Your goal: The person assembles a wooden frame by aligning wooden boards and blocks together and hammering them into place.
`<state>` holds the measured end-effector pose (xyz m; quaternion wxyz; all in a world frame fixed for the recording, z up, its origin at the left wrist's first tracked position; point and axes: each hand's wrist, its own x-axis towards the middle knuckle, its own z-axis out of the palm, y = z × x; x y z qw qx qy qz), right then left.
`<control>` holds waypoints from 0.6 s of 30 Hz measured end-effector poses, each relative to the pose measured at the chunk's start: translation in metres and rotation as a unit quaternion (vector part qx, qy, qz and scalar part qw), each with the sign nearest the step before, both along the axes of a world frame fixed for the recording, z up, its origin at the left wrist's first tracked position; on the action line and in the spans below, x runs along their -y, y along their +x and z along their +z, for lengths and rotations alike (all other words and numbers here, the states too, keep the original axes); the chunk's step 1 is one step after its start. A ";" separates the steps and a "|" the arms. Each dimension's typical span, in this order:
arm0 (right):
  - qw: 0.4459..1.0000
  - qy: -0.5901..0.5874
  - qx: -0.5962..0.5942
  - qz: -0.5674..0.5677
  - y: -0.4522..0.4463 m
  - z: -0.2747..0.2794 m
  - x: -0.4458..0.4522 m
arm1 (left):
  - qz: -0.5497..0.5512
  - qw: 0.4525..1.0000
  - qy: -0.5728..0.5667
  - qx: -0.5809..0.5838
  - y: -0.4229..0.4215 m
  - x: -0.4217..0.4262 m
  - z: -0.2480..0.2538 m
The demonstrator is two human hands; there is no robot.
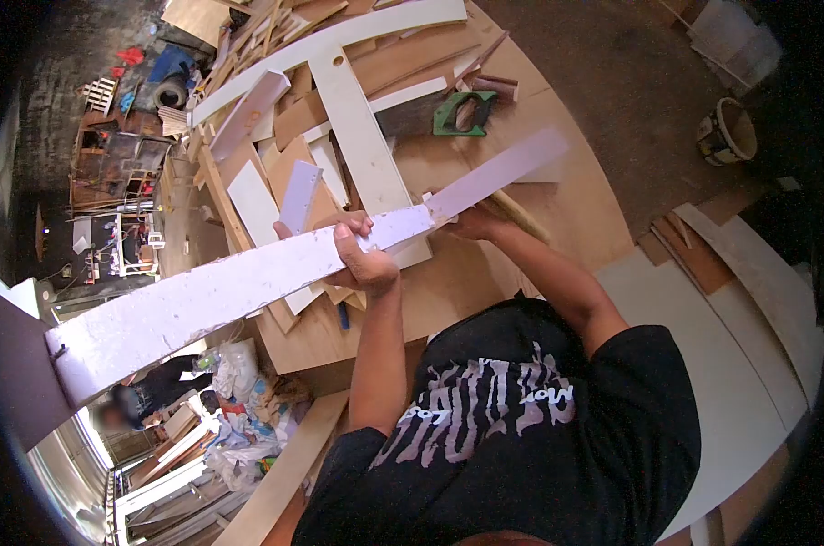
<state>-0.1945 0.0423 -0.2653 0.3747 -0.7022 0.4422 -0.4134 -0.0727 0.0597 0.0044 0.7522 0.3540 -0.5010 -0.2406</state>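
A long white board [202, 282] with chipped edges slants across the view, running from the far left to the middle. My left hand [364, 259] is closed around it, thumb on its upper face. Beyond a ragged step at the board's right end, a narrower pale strip [498, 173] extends up to the right, its far end blurred. I cannot tell whether the two are joined. My right hand [474, 223] is at this step, mostly hidden under the strip, its fingers out of sight. A wooden rod [521, 217] lies just beyond that hand.
On the plywood table [580, 182] are a handsaw with a green handle [464, 114], a white T-shaped panel [362, 127] and many offcuts. A bucket [728, 132] stands at the upper right, large sheets [694, 364] at right. A blurred person [148, 396] is at lower left, beside bags [239, 369].
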 end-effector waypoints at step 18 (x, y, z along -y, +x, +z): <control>0.989 -0.013 -0.134 -0.061 -0.007 0.005 -0.015 | -0.013 1.000 -0.020 0.011 0.006 0.000 -0.005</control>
